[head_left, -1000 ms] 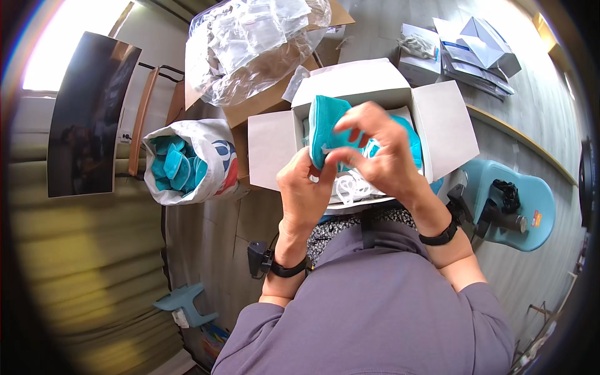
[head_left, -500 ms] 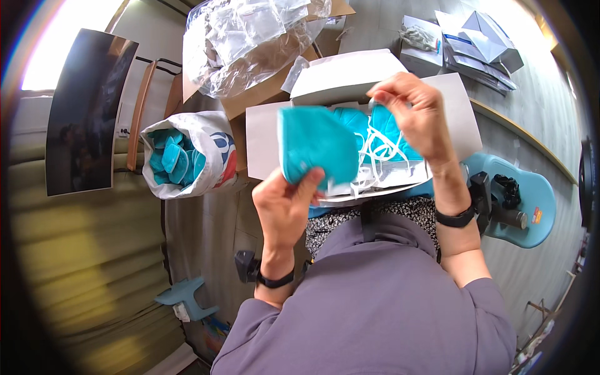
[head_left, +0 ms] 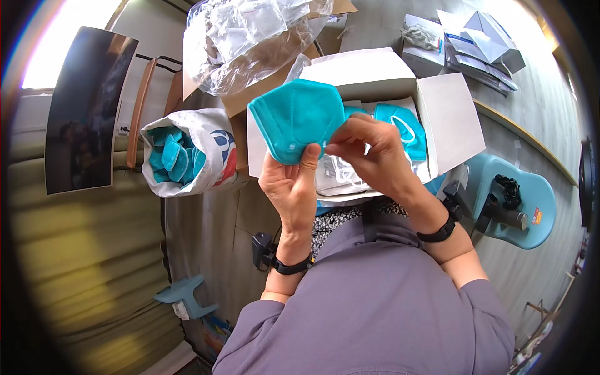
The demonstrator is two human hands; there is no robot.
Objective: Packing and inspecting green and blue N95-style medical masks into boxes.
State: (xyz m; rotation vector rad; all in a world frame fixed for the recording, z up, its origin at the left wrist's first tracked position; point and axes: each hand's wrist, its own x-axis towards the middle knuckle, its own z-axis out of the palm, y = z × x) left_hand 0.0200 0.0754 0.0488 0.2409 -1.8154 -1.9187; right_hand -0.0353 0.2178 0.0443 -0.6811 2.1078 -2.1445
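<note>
Upright over an open white carton is a folded teal face mask, gripped near its lower edge by the thumb and fingers of my left hand. My right hand pinches at the mask's lower right corner; its fingertips hide whether it has the cloth or the white ear loop there. Behind and beside that hand, more teal masks with white ear loops lie in the carton, on white printed packets.
Left of the carton stands a white plastic bag filled with teal masks. Beyond it, clear plastic wrapping spills from a cardboard box. At right is a blue stool holding a dark cylinder. Papers and a small box lie far right.
My right hand has come down and left from the masks in the carton to the held mask's corner. The mask has tilted and risen slightly in my left hand, which moved a little right.
</note>
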